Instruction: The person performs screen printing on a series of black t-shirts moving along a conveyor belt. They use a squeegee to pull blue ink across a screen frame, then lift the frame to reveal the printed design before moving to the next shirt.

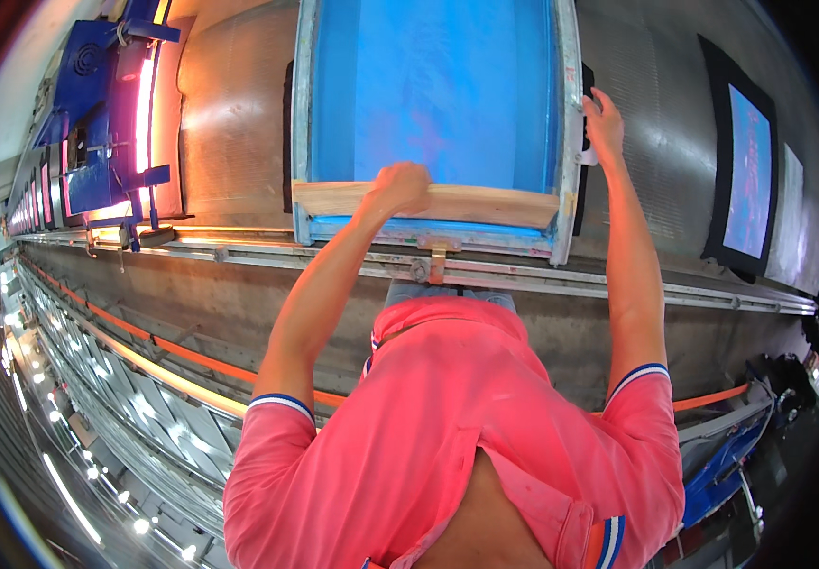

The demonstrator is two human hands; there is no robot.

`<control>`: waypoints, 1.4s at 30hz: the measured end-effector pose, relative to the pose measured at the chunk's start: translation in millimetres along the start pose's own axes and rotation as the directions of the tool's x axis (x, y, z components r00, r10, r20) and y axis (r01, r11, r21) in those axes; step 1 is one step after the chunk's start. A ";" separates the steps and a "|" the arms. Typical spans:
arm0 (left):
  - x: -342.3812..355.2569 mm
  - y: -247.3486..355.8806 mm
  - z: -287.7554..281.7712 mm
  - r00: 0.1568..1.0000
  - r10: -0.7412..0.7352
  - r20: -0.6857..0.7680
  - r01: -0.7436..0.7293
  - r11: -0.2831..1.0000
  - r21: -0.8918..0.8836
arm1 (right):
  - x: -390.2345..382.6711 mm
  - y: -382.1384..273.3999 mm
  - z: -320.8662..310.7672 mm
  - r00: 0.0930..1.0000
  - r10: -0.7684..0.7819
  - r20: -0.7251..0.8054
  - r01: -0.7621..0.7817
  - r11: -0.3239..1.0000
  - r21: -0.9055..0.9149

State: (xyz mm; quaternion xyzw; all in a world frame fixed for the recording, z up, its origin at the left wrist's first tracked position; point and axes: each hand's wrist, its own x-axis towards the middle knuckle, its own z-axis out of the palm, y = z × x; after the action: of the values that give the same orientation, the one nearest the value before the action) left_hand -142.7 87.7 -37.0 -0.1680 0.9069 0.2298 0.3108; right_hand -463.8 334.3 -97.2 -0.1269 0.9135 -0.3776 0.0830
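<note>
My left hand [396, 190] is closed over a long wooden-handled squeegee [495, 202], which lies across the lower end of a screen with blue mesh [438, 90] in a pale metal frame [300, 123]. My right hand [605, 128] has its fingers curled at the outer right edge of the frame, beside a small light fitting on that side. A brass-coloured bracket [440, 261] sits below the middle of the frame's lower edge.
A metal rail [656, 289] crosses along the near side of the long work surface [229, 114]. At left stands a blue machine [92, 81] with glowing lamps. At right lies a dark-bordered panel [746, 171]. An orange pipe [191, 351] runs behind my body.
</note>
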 end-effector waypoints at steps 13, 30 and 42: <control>31.3 -20.0 -37.0 0.929 0.030 0.370 -0.004 0.997 -0.071 | -9.5 -14.4 7.5 0.974 0.204 0.094 -0.215 0.969 0.125; 293.2 -53.5 -264.0 0.873 0.149 -0.464 -0.082 0.984 0.161 | -24.9 -29.1 2.3 0.922 0.375 0.097 -0.380 0.924 0.037; 276.2 -60.5 -187.0 0.746 0.247 -0.619 -0.172 0.969 0.179 | -24.5 -26.5 3.8 0.909 0.405 0.095 -0.404 0.914 -0.035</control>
State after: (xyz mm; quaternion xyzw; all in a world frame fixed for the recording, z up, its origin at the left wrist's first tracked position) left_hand -413.8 -105.1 -101.8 -0.1155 0.9825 0.1419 -0.0336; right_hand -435.0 320.8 -79.6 0.0456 0.9174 -0.3387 0.2039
